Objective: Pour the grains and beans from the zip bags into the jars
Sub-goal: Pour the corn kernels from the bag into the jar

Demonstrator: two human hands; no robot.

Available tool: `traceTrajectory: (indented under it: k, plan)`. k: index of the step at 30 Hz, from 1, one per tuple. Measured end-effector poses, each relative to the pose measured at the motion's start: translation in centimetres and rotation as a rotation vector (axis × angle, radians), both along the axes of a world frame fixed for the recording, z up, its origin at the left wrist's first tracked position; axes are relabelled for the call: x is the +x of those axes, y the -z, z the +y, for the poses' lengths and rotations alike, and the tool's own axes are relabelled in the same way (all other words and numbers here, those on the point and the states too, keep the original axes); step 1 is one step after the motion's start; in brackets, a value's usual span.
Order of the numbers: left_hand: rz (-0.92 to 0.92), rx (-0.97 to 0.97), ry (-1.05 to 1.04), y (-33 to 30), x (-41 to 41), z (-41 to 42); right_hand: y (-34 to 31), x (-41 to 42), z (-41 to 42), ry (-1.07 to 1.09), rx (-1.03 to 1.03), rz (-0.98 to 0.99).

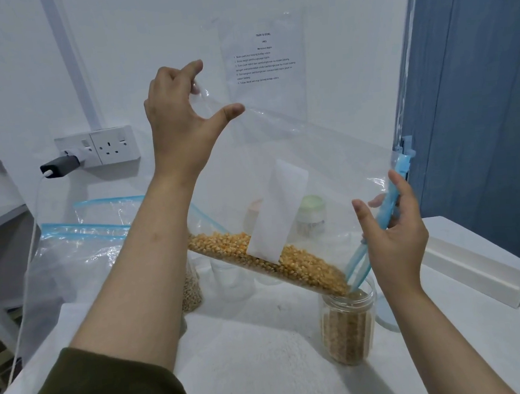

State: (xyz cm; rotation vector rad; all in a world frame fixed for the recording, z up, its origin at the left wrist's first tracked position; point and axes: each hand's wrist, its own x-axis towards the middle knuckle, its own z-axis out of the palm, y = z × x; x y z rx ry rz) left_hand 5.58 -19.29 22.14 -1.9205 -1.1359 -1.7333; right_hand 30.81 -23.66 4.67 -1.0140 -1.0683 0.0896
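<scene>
Clear plastic fills the middle of the head view: a large zip bag [296, 163] is held tilted above the white table [249, 353], its blue zip edge [387, 205] turned down to the right. The left hand [177, 116] is raised high and pinches the bag's upper corner between fingertips and thumb. The right hand [392, 236] is lower and grips the zip edge, its fingers curled round the blue strip. Yellow corn kernels [266, 255] lie in a slanted band along the bag's lower side, reaching down to the mouth of a glass jar [348, 329] standing on the table. This jar is already mostly full of kernels. Behind the left forearm, other zip bags [78, 242] lie on the table, and another jar [193, 289] stands partly hidden. On the wall are a double socket [105, 146] and a printed sheet [265, 59].
</scene>
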Motion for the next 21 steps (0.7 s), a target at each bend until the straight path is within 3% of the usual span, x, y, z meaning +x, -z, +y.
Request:
traceTrajectory:
  k: [21]
  plan:
    - [0.001, 0.008, 0.019, -0.35, 0.18, 0.22, -0.01, 0.25, -0.86, -0.012, -0.020, -0.017]
